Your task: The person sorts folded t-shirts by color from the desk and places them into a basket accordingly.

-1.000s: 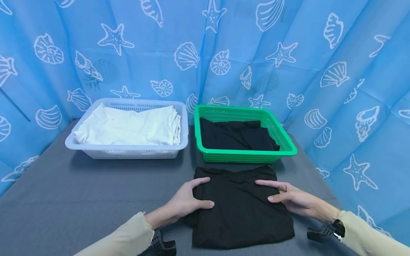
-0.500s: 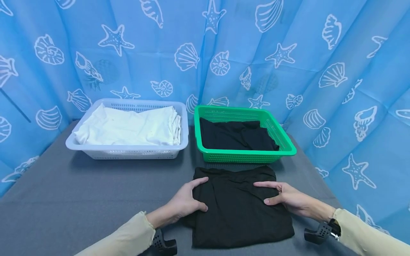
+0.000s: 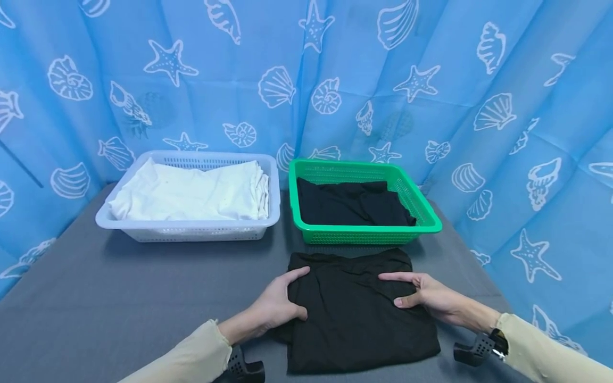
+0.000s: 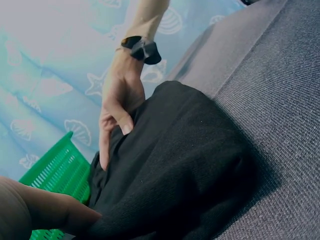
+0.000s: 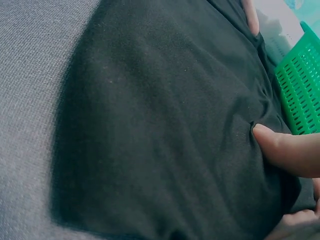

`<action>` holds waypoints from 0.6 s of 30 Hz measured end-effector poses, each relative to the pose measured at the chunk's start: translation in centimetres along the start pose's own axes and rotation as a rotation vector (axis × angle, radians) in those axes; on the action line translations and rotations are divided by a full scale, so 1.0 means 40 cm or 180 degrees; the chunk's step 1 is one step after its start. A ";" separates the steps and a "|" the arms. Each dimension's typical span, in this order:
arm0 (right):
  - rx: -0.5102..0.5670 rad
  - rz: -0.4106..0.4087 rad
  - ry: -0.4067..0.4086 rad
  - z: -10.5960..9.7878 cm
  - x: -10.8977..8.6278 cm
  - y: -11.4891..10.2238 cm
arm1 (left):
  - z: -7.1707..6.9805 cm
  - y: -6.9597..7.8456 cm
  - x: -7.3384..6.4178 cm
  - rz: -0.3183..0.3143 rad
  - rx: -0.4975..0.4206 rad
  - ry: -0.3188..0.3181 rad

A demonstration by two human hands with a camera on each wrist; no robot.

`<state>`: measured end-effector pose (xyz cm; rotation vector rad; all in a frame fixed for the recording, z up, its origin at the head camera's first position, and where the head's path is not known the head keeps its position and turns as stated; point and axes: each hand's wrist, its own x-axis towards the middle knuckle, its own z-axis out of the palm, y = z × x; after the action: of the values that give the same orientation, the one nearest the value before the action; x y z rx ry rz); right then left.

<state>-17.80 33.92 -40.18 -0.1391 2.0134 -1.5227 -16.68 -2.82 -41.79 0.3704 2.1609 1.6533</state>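
A folded black garment (image 3: pixel 359 319) lies flat on the grey-covered table in front of me. At its left edge my left hand (image 3: pixel 275 303) grips it, index finger and thumb on top; the other fingers are hidden. On the opposite side my right hand (image 3: pixel 438 298) holds the right edge. In the right wrist view the right thumb (image 5: pixel 282 147) puckers the cloth, and fingertips show below the edge. The left wrist view shows the garment's near side (image 4: pixel 180 155) between both hands. What kind of garment it is, I cannot tell.
Just behind the garment stands a green basket (image 3: pixel 369 229) with folded black cloth (image 3: pixel 349 202) in it. A white basket (image 3: pixel 191 224) holding folded white cloth (image 3: pixel 191 189) is at the back left. A blue shell-print curtain (image 3: pixel 215 80) hangs behind the table (image 3: pixel 143 298).
The left thumb has drawn back leftward toward the garment's edge. My right hand has shifted slightly left over the cloth. The garment stays in nearly the same place.
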 end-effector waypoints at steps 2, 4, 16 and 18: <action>0.0007 -0.0005 -0.0017 0.001 -0.001 0.000 | 0.001 0.000 -0.001 0.0001 0.0005 0.0002; 0.0029 -0.0008 -0.0033 0.001 -0.002 0.001 | 0.002 0.000 -0.001 0.0012 0.0017 -0.0007; 0.0024 -0.0010 0.0060 0.006 -0.007 0.003 | 0.000 0.001 0.003 0.0081 0.0131 -0.0047; 0.0022 -0.0009 0.0084 0.007 -0.008 0.002 | 0.000 0.004 0.003 0.0079 0.0137 -0.0049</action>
<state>-17.38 33.82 -40.16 -0.1197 2.0292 -1.5405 -16.81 -2.75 -41.66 0.4228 2.1917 1.6141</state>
